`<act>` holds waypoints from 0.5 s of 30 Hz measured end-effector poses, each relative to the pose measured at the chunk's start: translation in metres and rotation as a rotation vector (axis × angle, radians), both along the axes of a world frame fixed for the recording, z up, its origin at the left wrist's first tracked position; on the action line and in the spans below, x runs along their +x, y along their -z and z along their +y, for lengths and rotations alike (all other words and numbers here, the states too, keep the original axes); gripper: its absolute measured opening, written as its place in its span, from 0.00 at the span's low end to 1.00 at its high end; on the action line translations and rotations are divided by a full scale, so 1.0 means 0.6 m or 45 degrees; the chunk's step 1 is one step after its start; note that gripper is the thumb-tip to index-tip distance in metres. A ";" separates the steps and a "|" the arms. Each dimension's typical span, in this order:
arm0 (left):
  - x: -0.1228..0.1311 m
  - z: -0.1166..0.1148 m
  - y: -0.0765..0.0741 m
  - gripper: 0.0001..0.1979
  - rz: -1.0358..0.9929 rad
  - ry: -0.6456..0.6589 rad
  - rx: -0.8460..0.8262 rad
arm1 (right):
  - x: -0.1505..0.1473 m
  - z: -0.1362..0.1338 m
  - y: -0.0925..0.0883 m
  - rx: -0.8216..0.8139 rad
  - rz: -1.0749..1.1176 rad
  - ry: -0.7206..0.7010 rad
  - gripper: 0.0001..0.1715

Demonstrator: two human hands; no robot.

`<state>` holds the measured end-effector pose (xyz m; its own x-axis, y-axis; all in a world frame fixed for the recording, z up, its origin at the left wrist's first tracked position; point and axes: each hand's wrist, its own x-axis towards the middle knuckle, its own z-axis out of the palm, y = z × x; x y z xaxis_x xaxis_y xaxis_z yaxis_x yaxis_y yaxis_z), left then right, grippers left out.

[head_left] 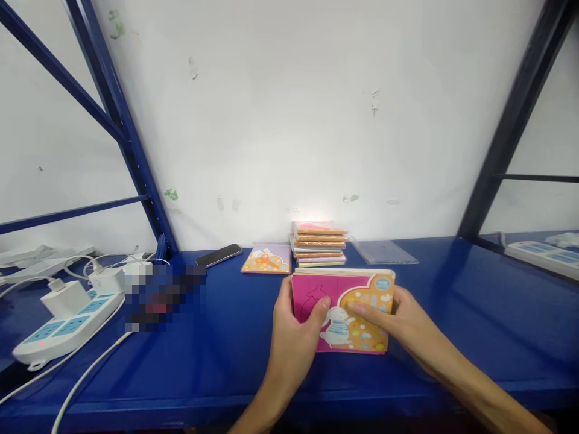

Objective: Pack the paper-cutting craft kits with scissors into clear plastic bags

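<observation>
A thick pink and orange children's board book [344, 313] with a cartoon rabbit on its cover lies on the blue shelf, held between both hands. My left hand [294, 337] grips its left side, thumb on the cover. My right hand [398, 319] grips its right side, with the thumb across the front. Behind it stands a stack of several small books [319, 244]. To the stack's left lies a single orange and lilac book [266, 259]. A clear plastic sleeve [383, 252] lies flat to its right.
A black smartphone [219, 255] lies on the blue metal shelf [474, 337] at the back left. Further left are a white power strip [67, 322] with plugged-in chargers and white cables, and a pixelated blurred patch. Blue steel uprights [131, 150] rise on both sides before a white wall.
</observation>
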<state>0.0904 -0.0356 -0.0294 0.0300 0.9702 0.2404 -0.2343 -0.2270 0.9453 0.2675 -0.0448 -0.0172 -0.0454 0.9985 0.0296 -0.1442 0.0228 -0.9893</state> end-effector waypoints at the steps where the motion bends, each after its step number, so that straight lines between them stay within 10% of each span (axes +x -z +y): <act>1: 0.001 0.000 0.000 0.23 -0.007 0.026 -0.029 | 0.001 -0.001 0.001 0.010 -0.016 0.002 0.32; 15: 0.013 -0.007 0.009 0.23 0.092 0.175 -0.074 | 0.086 -0.002 -0.003 0.180 -0.781 -0.323 0.26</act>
